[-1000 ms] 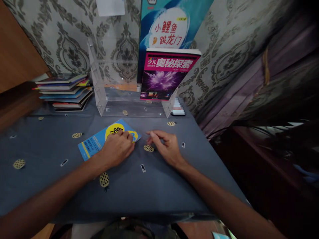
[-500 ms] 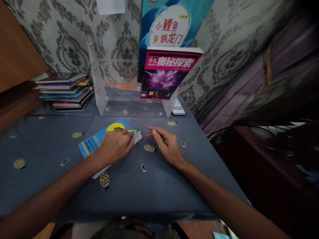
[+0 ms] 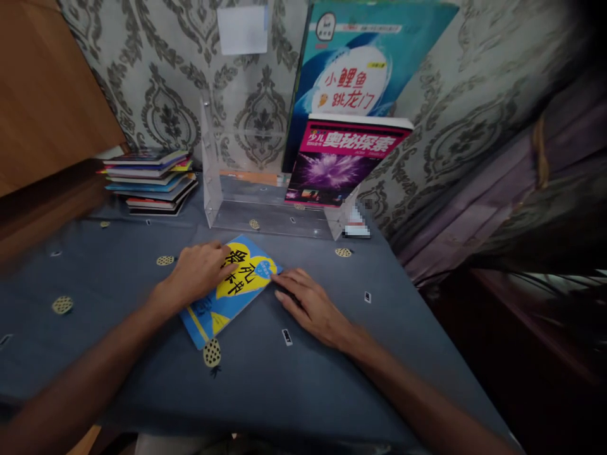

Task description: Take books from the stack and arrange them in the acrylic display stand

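in front of the clear stand (image 3: 212,189), a blue-and-yellow book (image 3: 258,284) lies on the desk (image 3: 294,379). my left hand (image 3: 196,268) rests over it, my right hand (image 3: 308,303) at its corner, thumbs and fingers apart; light, even pressure should steady it.

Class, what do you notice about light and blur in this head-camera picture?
Head view: dim overall, nearly black at upper right; the purple curtain looks soft; pixelation hides an object beside the clear stand; the blue book has a readable title.
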Tool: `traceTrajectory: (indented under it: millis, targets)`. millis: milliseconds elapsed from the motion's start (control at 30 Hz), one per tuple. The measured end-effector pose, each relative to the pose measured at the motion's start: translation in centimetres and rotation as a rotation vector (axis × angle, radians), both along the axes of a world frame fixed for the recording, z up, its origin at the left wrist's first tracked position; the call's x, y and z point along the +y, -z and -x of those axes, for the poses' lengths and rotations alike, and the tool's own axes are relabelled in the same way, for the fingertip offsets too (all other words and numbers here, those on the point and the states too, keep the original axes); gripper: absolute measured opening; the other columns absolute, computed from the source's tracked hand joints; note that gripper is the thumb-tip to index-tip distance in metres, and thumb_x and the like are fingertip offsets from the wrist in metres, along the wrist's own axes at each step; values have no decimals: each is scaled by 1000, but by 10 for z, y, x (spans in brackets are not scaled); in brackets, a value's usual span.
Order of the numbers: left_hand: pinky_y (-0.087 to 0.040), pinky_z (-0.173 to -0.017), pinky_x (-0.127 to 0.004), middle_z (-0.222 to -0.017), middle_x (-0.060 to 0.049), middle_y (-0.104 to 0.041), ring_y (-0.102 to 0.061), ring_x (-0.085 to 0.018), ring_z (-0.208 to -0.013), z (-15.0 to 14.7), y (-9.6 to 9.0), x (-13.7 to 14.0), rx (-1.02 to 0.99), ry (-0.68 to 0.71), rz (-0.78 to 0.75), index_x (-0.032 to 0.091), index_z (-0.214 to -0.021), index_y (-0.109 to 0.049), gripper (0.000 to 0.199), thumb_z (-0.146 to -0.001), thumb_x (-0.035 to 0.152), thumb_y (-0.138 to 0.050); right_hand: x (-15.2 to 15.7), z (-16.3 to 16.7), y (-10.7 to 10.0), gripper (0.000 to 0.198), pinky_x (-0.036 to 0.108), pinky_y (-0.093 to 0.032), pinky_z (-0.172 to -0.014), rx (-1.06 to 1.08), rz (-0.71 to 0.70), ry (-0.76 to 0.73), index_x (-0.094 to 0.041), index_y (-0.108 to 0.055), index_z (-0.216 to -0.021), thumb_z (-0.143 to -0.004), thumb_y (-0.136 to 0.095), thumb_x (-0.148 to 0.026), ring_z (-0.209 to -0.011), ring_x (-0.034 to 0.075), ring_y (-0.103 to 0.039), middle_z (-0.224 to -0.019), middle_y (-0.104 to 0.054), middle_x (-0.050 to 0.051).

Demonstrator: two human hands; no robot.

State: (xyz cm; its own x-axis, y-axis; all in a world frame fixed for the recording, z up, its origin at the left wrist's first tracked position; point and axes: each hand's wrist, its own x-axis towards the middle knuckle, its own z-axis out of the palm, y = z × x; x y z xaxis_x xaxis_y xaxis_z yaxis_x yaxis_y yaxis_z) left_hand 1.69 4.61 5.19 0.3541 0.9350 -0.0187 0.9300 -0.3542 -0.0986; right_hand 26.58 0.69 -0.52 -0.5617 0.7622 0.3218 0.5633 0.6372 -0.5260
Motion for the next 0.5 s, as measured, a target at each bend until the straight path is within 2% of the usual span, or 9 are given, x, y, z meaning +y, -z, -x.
traceTrajectory:
  millis: [100, 267, 500]
  targets:
    - [-48, -67, -33, -103, -13, -72, -71, -31, -89, 3, -2, 2, 35, -48, -18, 16, -105, -71, 37, -100, 45, -49, 14, 5, 1, 38, 50, -50, -102, -36, 4, 4, -19, -60, -134, -103, -43, -34, -113, 27, -57, -121, -64, 14]
    - [-49, -66, -34, -95, -15, -74, -72, -31, -88, 21, 3, 10, 62, -125, -58, 14, -94, -72, 37, -99, 44, -49, 51, 29, 5, 38, 50, -49, -101, -54, -28, -19, -13, -60, -131, -102, -43, -31, -113, 29, -57, -121, -64, 17]
    - [-48, -67, -31, -86, -14, -73, -69, -24, -79, 46, 13, 29, -1, -150, -115, 15, -85, -69, 30, -97, 35, -51, 86, 53, 13, 38, 49, -46, -103, -70, -51, -19, -11, -60, -132, -101, -44, -27, -116, 29, -56, -122, -63, 17]
